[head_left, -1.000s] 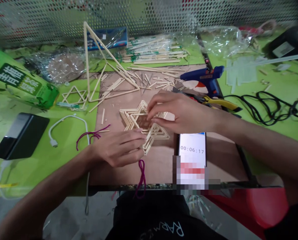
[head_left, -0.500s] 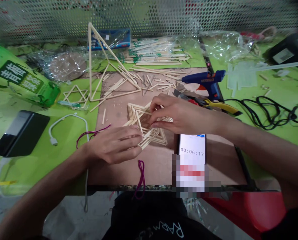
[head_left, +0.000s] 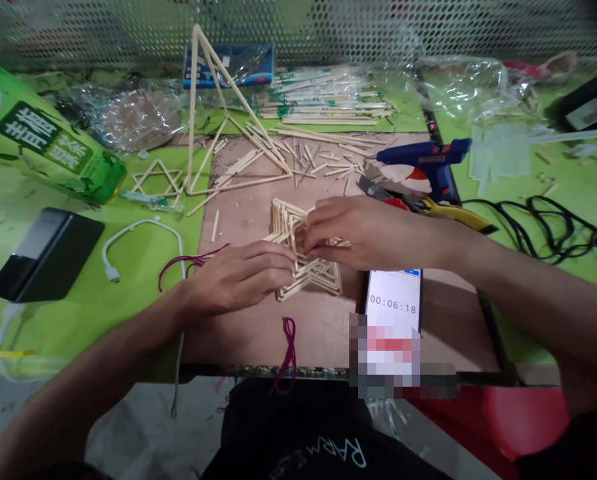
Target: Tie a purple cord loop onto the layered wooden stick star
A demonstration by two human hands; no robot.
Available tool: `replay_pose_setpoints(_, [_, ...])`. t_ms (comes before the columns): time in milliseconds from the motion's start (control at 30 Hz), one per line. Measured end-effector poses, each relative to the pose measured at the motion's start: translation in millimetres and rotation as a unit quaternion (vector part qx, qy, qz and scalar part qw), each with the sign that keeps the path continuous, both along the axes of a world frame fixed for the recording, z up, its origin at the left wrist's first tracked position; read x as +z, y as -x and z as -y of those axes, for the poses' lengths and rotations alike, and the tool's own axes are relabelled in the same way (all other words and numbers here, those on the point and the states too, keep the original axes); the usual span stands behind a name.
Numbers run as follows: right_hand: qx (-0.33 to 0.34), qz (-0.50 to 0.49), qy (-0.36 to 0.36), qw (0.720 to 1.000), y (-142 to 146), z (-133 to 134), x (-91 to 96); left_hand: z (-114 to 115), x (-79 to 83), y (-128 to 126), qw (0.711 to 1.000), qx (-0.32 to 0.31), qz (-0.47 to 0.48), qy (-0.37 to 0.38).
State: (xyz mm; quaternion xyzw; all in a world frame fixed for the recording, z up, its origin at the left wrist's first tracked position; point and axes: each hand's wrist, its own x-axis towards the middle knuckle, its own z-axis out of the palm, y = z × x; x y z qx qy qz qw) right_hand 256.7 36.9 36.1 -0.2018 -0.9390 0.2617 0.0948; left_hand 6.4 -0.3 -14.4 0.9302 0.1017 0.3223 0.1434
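A layered star frame of thin wooden sticks lies on the brown board, partly covered by both hands. My left hand comes in from the left, its fingers bent together, gripping the star's left side. Over the star's right side, my right hand has thumb and fingertips pinched on its sticks. Exactly which sticks each hand grips is hidden. Just below and right of the star lies a phone with a running timer.
Behind stand a tall stick pyramid and loose sticks. A blue glue gun and yellow-handled pliers lie right. Purple cord hangs over the front edge. A green drink carton and power bank are left.
The whole view has shifted slightly, so things sit further right. Both hands stay at the star, with the left fingers a little further up its side. The timer went from 06:17 to 06:18.
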Motion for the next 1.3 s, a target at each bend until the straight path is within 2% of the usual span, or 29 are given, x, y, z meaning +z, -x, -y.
replay_pose_setpoints(133, [-0.041,-0.038,0.002,0.998,-2,9,-2.6,-1,-2.9,-2,0.999,0.02,0.027,0.013])
replay_pose_setpoints(233, [-0.074,-0.083,-0.023,0.994,-4,18,-7.8,-1,-3.0,-3,0.999,0.042,0.021,0.01])
replay_pose_setpoints(400, [-0.067,-0.144,-0.083,0.984,-6,29,-17.9,-3,-5.7,-3,0.998,0.062,0.019,0.001])
replay_pose_setpoints(600, [-0.08,-0.149,-0.201,0.965,-4,36,-28.8,-3,-7.6,-3,0.995,0.1,0.026,-0.01])
replay_pose_setpoints(800, [-0.065,-0.087,-0.305,0.946,-1,44,-22.5,0,-4.1,-5,0.991,0.125,0.026,0.035])
replay_pose_setpoints(1033, [-0.018,-0.004,-0.421,0.907,1,54,-16.8,1,-4.1,-7,0.99,0.135,0.016,0.024])
replay_pose_setpoints(1300, [0.069,0.057,-0.551,0.83,-2,52,-17.5,1,0.0,-8,0.991,0.135,0.014,0.021])
